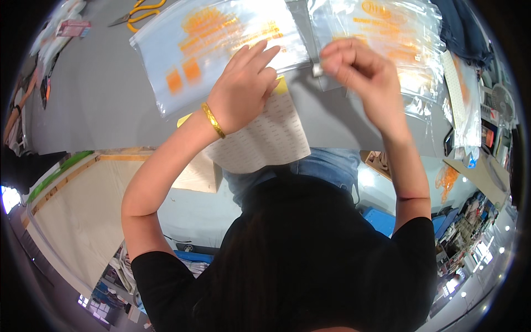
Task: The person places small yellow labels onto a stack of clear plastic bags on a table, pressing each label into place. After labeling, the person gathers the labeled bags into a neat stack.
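Observation:
My left hand (242, 93), with a gold bracelet (213, 120) at the wrist, lies with its fingers apart over a clear plastic bag (166, 62) with orange print. Beneath the hand is a white sheet of small printed labels (265, 135) with yellow at its edge. The sheet hangs past the table's near edge towards my lap. My right hand (367, 70) is raised, thumb and fingertips pinched around a small white piece (317, 69), seemingly a label; motion blurs it. Behind that hand lies a pile of similar orange-printed plastic bags (408, 45).
Yellow-handled scissors (139, 14) lie at the far left on the grey table (95, 83). A small pink box (74, 28) is at the left edge. Dark cloth (464, 29) and a perforated white strip (454, 89) are at right. Another person's arm (18, 108) shows far left.

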The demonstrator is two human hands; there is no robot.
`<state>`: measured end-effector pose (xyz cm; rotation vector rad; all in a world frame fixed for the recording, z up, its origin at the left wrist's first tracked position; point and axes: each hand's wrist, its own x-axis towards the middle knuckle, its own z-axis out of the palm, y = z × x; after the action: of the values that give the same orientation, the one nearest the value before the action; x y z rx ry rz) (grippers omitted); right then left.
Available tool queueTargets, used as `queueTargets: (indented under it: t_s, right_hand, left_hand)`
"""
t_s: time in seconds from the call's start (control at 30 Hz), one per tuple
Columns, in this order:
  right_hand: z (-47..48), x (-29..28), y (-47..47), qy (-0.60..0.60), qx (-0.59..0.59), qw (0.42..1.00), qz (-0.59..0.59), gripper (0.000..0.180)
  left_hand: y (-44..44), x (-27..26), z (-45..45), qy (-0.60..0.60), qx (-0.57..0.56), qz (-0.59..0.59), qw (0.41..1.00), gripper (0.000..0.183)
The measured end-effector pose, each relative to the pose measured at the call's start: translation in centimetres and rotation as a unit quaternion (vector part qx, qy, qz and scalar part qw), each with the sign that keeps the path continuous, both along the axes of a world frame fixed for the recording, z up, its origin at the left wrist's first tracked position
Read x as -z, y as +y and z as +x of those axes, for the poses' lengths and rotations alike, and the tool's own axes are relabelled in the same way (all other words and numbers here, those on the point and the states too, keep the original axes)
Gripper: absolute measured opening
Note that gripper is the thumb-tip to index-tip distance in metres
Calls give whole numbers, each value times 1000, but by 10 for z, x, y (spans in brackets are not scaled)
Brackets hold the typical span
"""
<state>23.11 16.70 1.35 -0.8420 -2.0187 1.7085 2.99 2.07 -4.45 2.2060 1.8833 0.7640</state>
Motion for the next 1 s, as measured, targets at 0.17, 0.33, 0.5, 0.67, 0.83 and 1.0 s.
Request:
queueTargets:
  t_s: [0.17, 0.33, 0.5, 0.67, 0.83, 1.0]
  right_hand:
    - [-38, 35, 46, -59, -14, 998, 34, 18]
    - [-64, 78, 42, -46, -44, 996, 54, 17]
    - [-68, 88, 33, -97, -10, 967, 235, 14]
    - [-68, 88, 25, -81, 14, 949, 304, 14]
    - [-67, 81, 29, -166, 63, 851, 494, 27]
    - [-88, 92, 43, -132, 29, 882, 452, 34]
  left_hand:
    - [-12, 14, -4, 34, 17, -56, 998, 12]
    - [-15, 20, -7, 36, 2, -21, 999, 12]
    - [-7, 23, -7, 51, -17, -2, 999, 13]
    - [1, 25, -7, 90, -15, -7, 996, 13]
    - [3, 27, -8, 83, -13, -14, 996, 12]
    - [2, 9, -12, 10, -3, -35, 999, 12]
